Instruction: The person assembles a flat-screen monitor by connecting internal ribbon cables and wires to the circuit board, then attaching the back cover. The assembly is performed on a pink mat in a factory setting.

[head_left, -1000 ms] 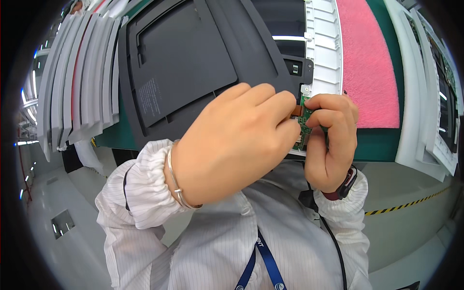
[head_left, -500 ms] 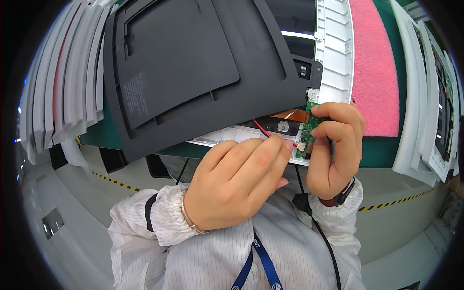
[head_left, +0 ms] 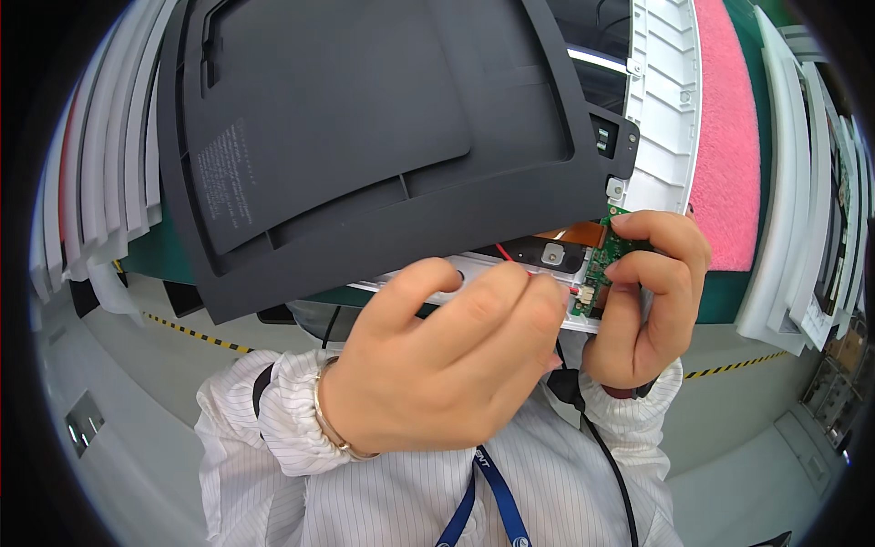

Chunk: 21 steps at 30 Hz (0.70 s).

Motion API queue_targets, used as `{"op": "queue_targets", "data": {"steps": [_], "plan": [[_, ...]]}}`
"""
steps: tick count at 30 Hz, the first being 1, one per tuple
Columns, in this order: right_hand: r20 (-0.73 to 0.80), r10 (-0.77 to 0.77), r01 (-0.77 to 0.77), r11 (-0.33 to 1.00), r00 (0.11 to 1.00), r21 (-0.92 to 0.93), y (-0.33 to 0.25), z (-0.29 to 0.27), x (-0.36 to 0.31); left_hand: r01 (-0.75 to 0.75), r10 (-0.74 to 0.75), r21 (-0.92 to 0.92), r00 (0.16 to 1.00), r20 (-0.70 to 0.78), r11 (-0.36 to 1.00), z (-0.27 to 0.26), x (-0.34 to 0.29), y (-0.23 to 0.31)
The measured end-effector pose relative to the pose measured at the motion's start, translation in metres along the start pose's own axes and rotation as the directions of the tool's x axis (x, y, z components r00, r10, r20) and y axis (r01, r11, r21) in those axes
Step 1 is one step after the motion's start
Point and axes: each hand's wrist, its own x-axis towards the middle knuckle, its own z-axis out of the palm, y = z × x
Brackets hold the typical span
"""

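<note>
A small green circuit board (head_left: pixel 596 272) lies at the near right corner of a white frame (head_left: pixel 665 109). My right hand (head_left: pixel 652 292) grips the board's right edge with curled fingers. My left hand (head_left: pixel 447 356) is closed over a thin red cable (head_left: pixel 503 251) close to a white connector (head_left: pixel 585 294) at the board's near end; its fingertips are partly hidden. An orange flat cable (head_left: pixel 579 234) runs to the board from the left. Over much of the frame lies a large dark grey back cover (head_left: pixel 365 201), tilted askew.
Beyond the frame, a pink cloth (head_left: pixel 729 155) covers part of the green table (head_left: pixel 159 255). White panels (head_left: pixel 100 164) stand in a row at the left. More white-edged panels (head_left: pixel 793 191) stand at the right. A black cable (head_left: pixel 606 447) hangs down in front of me.
The cover, frame and board appear shifted in the view, the board a little to the right and nearer. My left index finger has lifted and bent away from the others. Both hands stay at the board.
</note>
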Motion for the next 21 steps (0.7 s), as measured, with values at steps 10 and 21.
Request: {"op": "queue_targets", "data": {"steps": [10,21], "plan": [[0.030,0.115,-0.114,0.993,0.993,-0.039,-0.008,-0.003,-0.005,-0.035,0.032,-0.010,0.980,-0.196,0.999,0.020,-0.010,-0.007],[0.171,0.026,-0.007,0.994,0.985,-0.108,-0.016,-0.011,-0.002,0.512,-0.382,-0.066,0.542,-0.749,0.856,-0.031,-0.103,-0.059]]}}
